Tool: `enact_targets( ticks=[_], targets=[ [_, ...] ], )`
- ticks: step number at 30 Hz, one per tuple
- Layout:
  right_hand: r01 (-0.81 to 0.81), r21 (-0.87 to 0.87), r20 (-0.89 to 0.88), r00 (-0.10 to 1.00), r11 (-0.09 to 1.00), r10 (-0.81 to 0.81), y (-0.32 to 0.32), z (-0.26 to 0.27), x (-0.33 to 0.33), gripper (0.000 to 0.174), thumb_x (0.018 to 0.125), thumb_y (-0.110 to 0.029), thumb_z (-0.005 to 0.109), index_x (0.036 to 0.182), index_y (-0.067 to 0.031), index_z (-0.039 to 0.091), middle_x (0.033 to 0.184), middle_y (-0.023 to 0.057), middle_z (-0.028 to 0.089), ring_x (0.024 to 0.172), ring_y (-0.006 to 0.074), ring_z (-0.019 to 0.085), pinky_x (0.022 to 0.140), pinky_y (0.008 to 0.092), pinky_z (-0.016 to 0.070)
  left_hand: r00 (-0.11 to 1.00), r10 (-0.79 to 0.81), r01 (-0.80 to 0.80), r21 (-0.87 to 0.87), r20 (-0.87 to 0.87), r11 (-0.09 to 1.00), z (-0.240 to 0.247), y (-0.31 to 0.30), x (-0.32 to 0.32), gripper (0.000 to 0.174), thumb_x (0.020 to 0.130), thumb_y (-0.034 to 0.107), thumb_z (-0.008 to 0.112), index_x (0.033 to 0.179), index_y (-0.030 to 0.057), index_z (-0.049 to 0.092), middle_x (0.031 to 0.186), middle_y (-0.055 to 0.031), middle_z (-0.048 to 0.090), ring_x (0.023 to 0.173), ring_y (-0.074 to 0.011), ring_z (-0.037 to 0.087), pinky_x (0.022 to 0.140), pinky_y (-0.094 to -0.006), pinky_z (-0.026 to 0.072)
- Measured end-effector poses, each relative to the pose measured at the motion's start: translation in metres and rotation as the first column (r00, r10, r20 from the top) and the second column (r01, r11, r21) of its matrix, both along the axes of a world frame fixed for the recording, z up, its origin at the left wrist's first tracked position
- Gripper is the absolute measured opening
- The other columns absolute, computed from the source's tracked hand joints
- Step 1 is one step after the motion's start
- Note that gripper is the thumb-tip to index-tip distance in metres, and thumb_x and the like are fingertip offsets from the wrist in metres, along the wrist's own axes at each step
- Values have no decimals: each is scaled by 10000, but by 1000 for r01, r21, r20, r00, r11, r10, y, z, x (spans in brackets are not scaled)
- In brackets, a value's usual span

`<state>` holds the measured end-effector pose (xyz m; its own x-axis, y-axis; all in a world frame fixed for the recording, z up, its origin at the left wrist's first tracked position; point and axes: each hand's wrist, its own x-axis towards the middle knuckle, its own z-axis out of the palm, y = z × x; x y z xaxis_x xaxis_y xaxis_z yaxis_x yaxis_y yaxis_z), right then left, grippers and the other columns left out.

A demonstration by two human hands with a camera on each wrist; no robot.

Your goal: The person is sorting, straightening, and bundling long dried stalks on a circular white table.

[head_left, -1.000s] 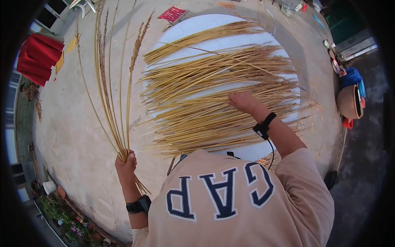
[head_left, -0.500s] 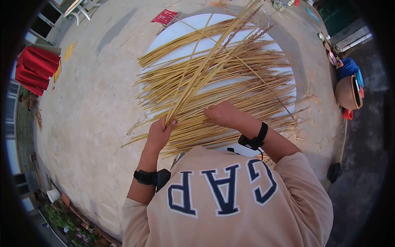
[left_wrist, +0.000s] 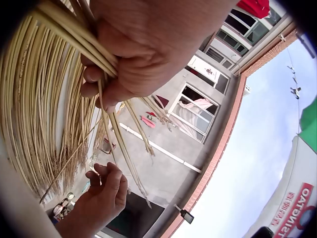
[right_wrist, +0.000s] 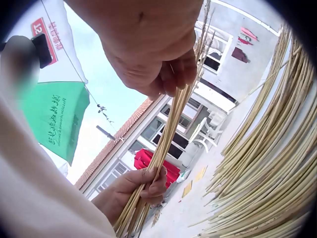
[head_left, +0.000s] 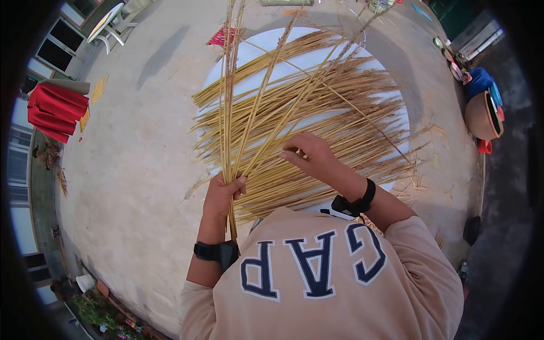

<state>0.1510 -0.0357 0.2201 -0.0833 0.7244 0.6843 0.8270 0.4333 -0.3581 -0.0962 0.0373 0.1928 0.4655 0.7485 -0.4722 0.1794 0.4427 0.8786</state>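
Note:
My left hand (head_left: 224,194) grips a small bunch of long dry stalks (head_left: 228,122) near their lower ends. The stalks fan out upward over the table, and a few lean right; brown seed heads (head_left: 279,46) show on some. My right hand (head_left: 310,153) is raised over the laid-out stalks, to the right of the bunch, its fingers loosely bent and nothing seen between them. In the left wrist view, the right hand (left_wrist: 101,196) shows beyond the bunch. From the right wrist, the left hand (right_wrist: 141,188) has its thumb and fingers around the bunch.
A round white table (head_left: 255,54) bears rows of stalks (head_left: 340,96), seed heads toward the right. A long single stalk lies slanted across them. Stalk scraps (head_left: 416,184) litter the concrete ground. A red cloth (head_left: 56,107) hangs at the left; a clay pot (head_left: 481,119) stands at the right.
My left hand has come from the far left to the table's near-left edge with the bunch. The bunch leaned right, then spread more upright. The right hand has shifted left and nearer my body.

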Motion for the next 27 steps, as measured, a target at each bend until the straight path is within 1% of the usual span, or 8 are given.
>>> enact_targets(
  ticks=[1,2,3,5,6,8,11,27],
  targets=[
    [-87,-358,-255,967,930,-7,2,-2,-3,312,689,-121,702,975,-69,590,840,66,589,756,178,567,647,311,477,999,6,-5,-12,43,1000,3,-1,1,138,783,66,623,893,-4,576,597,-55,558,463,-79,438,427,-193,325],
    [-252,-632,-474,874,733,-108,4,-4,-6,259,738,-138,691,961,-54,591,794,51,593,704,144,565,603,286,472,996,9,-7,-27,87,1000,6,-3,2,124,790,58,610,890,-7,575,611,-73,572,472,-91,460,434,-198,339],
    [-247,-627,-475,873,739,-111,7,-6,-12,259,738,-138,691,961,-54,591,794,51,593,704,144,565,603,286,472,994,-6,9,-20,108,1000,7,-4,4,115,800,61,599,891,-6,575,622,-86,583,474,-92,466,439,-198,349],
    [-613,-455,-882,412,646,-230,12,-11,-28,213,783,-180,672,902,-16,608,702,30,602,576,119,546,523,240,449,995,-36,36,-1,89,999,12,-7,7,115,810,75,593,891,-4,576,632,-88,590,478,-89,470,443,-198,355],
    [-609,-456,-881,413,650,-232,15,-17,-32,213,783,-180,672,902,-16,608,702,30,602,576,119,546,523,240,449,996,-56,55,11,69,998,14,-9,8,117,820,89,586,891,-3,577,643,-90,597,482,-86,473,447,-199,361],
    [-638,-382,-923,231,669,-307,17,-26,-37,180,790,-163,664,865,-5,624,683,31,605,584,89,548,518,219,451,996,-85,83,43,29,996,14,-13,8,124,832,107,573,895,0,579,656,-90,604,483,-82,475,447,-197,364],
    [-661,-356,-929,174,660,-326,17,-29,-34,173,784,-145,664,882,-6,628,686,57,619,571,104,571,510,212,460,995,-98,98,60,-5,993,16,-16,9,147,853,138,551,907,5,580,679,-87,615,481,-72,477,444,-193,368],
    [-695,-420,-886,175,583,-430,10,-33,-24,190,788,-170,650,894,-14,627,721,72,635,636,144,636,522,218,483,994,-95,94,26,59,995,4,-17,10,127,825,79,560,935,21,534,638,-53,574,468,-74,448,431,-188,336]
  ],
)
